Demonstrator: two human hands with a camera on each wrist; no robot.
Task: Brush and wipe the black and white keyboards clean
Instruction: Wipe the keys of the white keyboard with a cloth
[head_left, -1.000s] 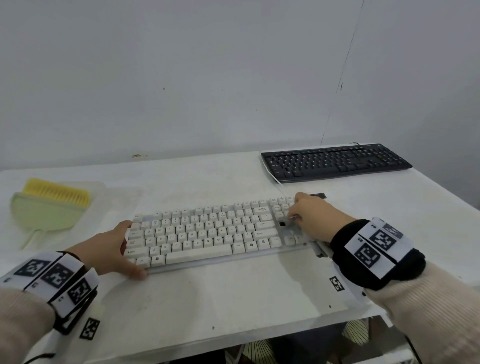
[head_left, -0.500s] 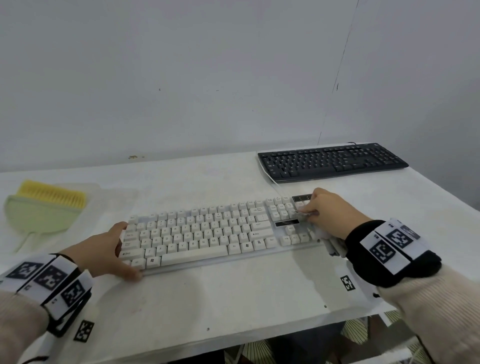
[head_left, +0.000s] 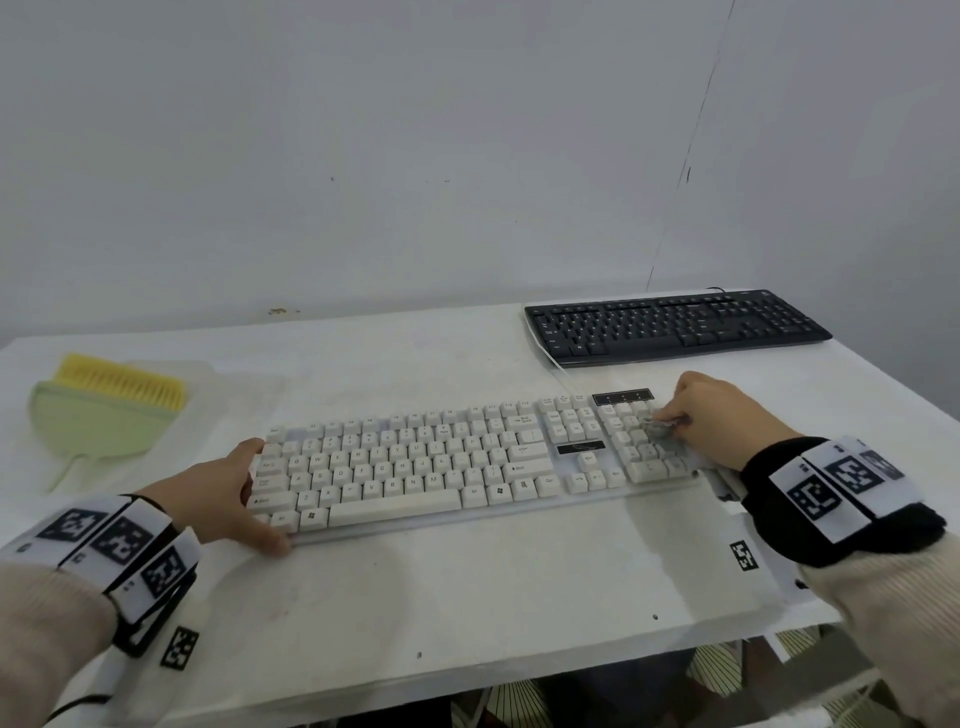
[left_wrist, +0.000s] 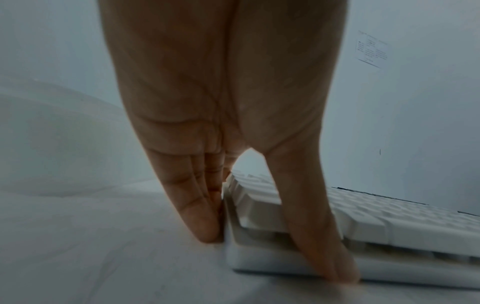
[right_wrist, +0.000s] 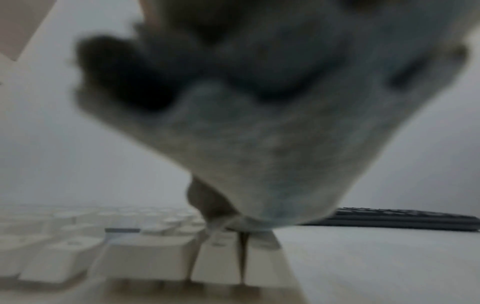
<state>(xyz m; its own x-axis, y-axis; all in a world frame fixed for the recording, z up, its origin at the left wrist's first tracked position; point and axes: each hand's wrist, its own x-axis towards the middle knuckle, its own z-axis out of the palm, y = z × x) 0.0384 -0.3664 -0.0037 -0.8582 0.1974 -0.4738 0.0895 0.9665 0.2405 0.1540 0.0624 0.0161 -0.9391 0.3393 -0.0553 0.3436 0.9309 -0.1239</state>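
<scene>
The white keyboard (head_left: 415, 467) lies across the middle of the table. My left hand (head_left: 228, 488) braces its left end, with straight fingers (left_wrist: 197, 216) against the side and the thumb along the front edge. My right hand (head_left: 717, 415) grips a bunched grey cloth (head_left: 657, 428) and presses it on the number pad at the right end. In the right wrist view the cloth (right_wrist: 259, 144) fills most of the picture above the white keys (right_wrist: 145, 257). The black keyboard (head_left: 675, 322) sits untouched at the back right.
A yellow-bristled brush (head_left: 119, 384) lies on a pale green dustpan (head_left: 93, 426) at the far left of the white table (head_left: 467, 597). A white cable runs between the two keyboards. The table's front edge is close below my wrists, and the wall is right behind.
My right hand has slid the cloth rightward along the white keyboard, from the keys left of the number pad onto the number pad. The left hand has kept its place.
</scene>
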